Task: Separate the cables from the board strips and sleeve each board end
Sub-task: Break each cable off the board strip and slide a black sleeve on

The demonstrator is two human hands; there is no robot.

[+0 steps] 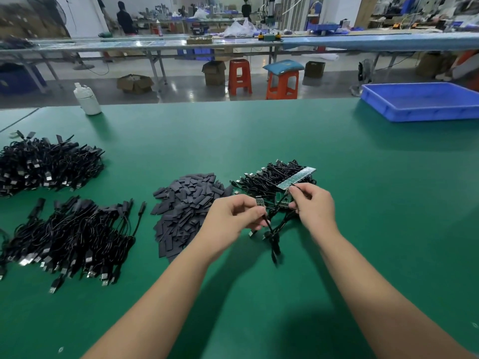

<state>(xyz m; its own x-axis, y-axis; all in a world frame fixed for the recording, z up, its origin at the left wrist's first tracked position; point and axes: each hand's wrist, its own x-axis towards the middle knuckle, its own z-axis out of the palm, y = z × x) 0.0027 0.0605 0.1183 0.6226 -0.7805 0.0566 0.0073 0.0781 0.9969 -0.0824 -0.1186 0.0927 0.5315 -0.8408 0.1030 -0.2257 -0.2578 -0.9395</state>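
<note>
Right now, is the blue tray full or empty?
Empty, as far as visible: the blue tray shows only bare blue floor; its near wall hides the closest part.

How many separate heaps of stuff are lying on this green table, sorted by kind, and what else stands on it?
Heaps of black cables: 3, far left, near left, and one by the hands with a board strip on it
Heaps of dark sleeves: 1
Blue trays: 1
White bottles: 1
Total: 6

Bare green table (pixel 363 203) right of hands; sleeve pile (pixel 186 211) crowds the left.
</note>
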